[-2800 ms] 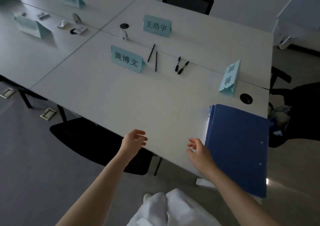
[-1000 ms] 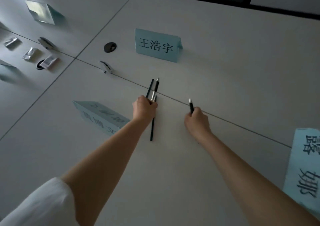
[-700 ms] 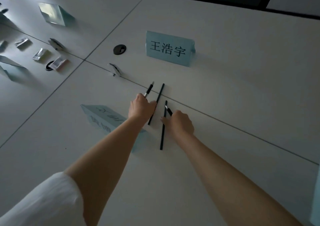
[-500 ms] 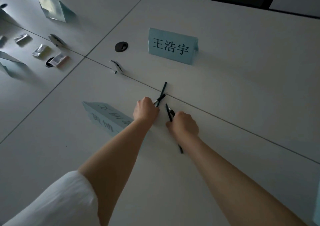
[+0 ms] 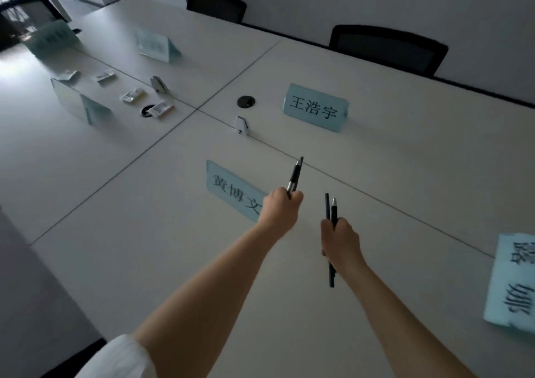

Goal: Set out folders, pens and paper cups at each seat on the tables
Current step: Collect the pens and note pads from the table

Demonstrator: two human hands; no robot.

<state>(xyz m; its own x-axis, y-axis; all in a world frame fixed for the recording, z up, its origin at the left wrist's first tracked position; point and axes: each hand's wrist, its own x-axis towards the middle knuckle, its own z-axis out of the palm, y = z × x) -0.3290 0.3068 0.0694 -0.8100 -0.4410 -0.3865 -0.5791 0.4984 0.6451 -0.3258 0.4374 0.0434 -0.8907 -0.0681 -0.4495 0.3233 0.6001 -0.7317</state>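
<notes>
Over smooth white tabletop, hands fisted — left, right — around slim black pens.

Pale blue name cards on white tables (two black chairs behind).

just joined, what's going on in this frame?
A person is setting up a meeting table. The left hand grips one pen, and the right hand grips two more pens, all lifted off the table. Blue name cards stand at the seats. No folders or paper cups are in view.
</notes>
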